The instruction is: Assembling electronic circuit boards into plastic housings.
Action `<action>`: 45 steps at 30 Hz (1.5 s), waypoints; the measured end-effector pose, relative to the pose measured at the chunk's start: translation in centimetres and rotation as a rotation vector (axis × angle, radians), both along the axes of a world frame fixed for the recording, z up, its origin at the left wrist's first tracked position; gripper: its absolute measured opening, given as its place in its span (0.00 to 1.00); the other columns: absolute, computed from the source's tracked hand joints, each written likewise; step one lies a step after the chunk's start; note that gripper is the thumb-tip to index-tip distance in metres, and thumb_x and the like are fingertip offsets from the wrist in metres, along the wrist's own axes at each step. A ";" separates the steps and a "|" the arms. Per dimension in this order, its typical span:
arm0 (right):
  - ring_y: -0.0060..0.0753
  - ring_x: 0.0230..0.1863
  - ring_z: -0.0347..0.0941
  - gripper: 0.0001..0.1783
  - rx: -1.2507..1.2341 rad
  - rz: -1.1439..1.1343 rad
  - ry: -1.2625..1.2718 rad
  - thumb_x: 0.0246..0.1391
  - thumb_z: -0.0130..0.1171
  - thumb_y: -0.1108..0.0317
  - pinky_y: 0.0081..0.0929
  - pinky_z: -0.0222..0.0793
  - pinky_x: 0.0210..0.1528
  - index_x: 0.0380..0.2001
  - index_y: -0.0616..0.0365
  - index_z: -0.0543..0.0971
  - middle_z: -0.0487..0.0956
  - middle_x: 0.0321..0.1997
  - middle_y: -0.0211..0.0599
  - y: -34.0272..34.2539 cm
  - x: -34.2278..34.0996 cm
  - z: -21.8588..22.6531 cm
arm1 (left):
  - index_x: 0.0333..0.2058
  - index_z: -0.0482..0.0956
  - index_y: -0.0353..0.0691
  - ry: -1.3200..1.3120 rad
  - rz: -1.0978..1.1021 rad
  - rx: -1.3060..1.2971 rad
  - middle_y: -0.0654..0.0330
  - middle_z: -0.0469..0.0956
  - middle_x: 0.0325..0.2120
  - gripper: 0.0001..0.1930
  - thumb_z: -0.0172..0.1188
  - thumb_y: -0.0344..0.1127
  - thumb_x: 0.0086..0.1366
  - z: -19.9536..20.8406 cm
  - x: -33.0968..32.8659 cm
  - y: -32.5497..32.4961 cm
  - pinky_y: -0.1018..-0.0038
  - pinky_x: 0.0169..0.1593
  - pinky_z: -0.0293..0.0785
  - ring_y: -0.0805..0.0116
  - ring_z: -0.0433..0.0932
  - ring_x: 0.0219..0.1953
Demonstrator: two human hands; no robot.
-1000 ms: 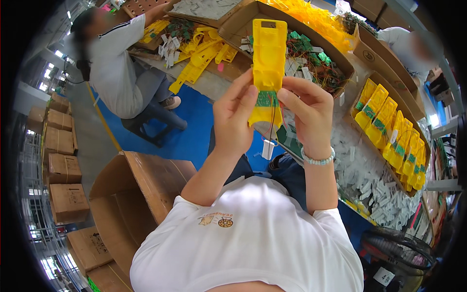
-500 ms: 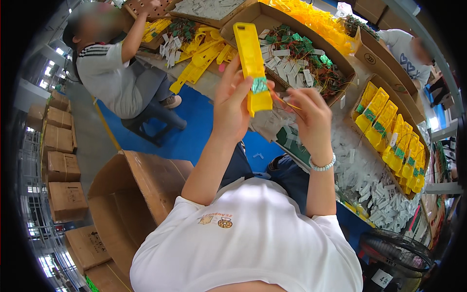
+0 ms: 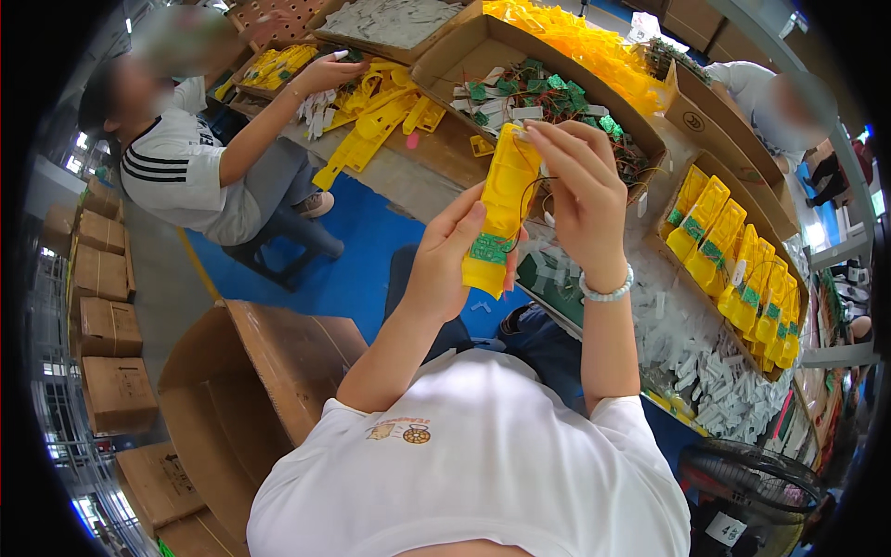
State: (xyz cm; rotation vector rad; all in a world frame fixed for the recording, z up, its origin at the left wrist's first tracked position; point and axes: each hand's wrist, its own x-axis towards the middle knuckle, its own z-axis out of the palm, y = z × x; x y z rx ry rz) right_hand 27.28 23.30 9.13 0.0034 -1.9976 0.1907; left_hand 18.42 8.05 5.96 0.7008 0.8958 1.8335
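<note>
In front of me, my left hand (image 3: 452, 249) is closed around the lower part of a long yellow plastic housing (image 3: 506, 200), which tilts up to the right. A green circuit board (image 3: 492, 248) sits in its lower end, beside my thumb. Thin dark and reddish wires run from the board along the housing's right edge. My right hand (image 3: 585, 190) has its fingertips pinched at the housing's top end, over a small white part (image 3: 522, 136) that they mostly cover. A beaded bracelet (image 3: 608, 284) circles my right wrist.
Ahead stands a cardboard tray (image 3: 445, 70) of wired green boards and white parts. A box (image 3: 670, 243) at right holds several yellow housings with boards. Loose white pieces (image 3: 715, 381) cover the table by a fan (image 3: 756, 483). A co-worker (image 3: 176, 176) sits at left, near an open carton (image 3: 241, 371).
The housing has come lower and tilted to the right in my left hand. My right hand has moved from the wires beside the board up to the housing's top end.
</note>
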 end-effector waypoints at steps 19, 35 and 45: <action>0.17 0.30 0.69 0.14 -1.390 0.809 -0.232 0.56 0.48 0.80 0.17 0.66 0.31 0.46 0.66 0.75 0.78 0.36 0.30 -2.6 -0.1 -3.7 | 0.53 0.57 0.42 0.147 0.064 0.050 0.44 0.76 0.34 0.16 0.44 0.41 0.72 -3.5 -1.0 -0.3 0.70 0.23 0.76 0.61 0.78 0.22; 0.17 0.35 0.72 0.13 -1.510 0.687 -0.220 0.56 0.56 0.77 0.17 0.69 0.35 0.45 0.67 0.74 0.79 0.38 0.33 -3.9 -4.0 -7.1 | 0.59 0.52 0.39 0.234 0.286 0.001 0.52 0.77 0.38 0.20 0.43 0.35 0.72 -8.1 -1.2 -1.6 0.78 0.32 0.74 0.72 0.77 0.28; 0.24 0.38 0.75 0.25 -1.058 0.468 -0.788 0.50 0.64 0.70 0.23 0.72 0.39 0.52 0.63 0.73 0.79 0.43 0.40 -4.1 -9.7 -7.5 | 0.62 0.59 0.37 0.004 0.381 -0.029 0.50 0.76 0.39 0.24 0.45 0.41 0.72 -11.0 -5.8 -6.2 0.72 0.33 0.77 0.64 0.78 0.29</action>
